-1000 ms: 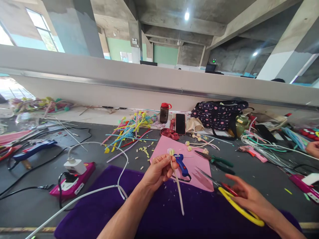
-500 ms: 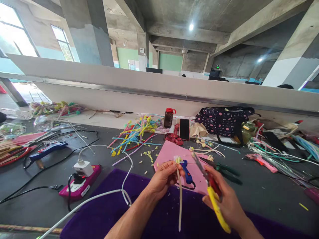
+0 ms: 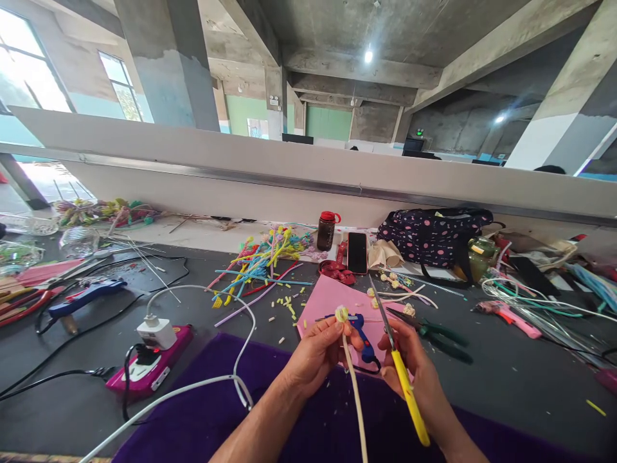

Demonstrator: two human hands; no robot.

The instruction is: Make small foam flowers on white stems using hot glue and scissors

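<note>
My left hand (image 3: pixel 321 352) is closed, pinching a small pale yellow and white flower (image 3: pixel 342 314) just under its head. Its long cream stem (image 3: pixel 355 399) hangs down below my fingers. My right hand (image 3: pixel 409 370) is wrapped around scissors (image 3: pixel 396 360) with a yellow handle, their narrow metal blades pointing up and away. The scissors are to the right of the flower and apart from it. Behind my hands, a blue glue gun (image 3: pixel 365 341) lies on a pink sheet (image 3: pixel 332 292), partly hidden by my left fingers. Green-handled pliers (image 3: pixel 441 337) lie beyond my right hand.
A purple cloth (image 3: pixel 193 392) covers the near table. Coloured stems (image 3: pixel 265 263) and cut bits are scattered at centre. A magenta power strip (image 3: pixel 152 373) with cables sits left. Toward the back are a red-capped bottle (image 3: pixel 326 230), a phone (image 3: pixel 357 252) and a patterned bag (image 3: pixel 429 235).
My right hand has turned the scissors more upright and moved them slightly left. The flower's stem now slants down to the right. My left hand keeps its pinch.
</note>
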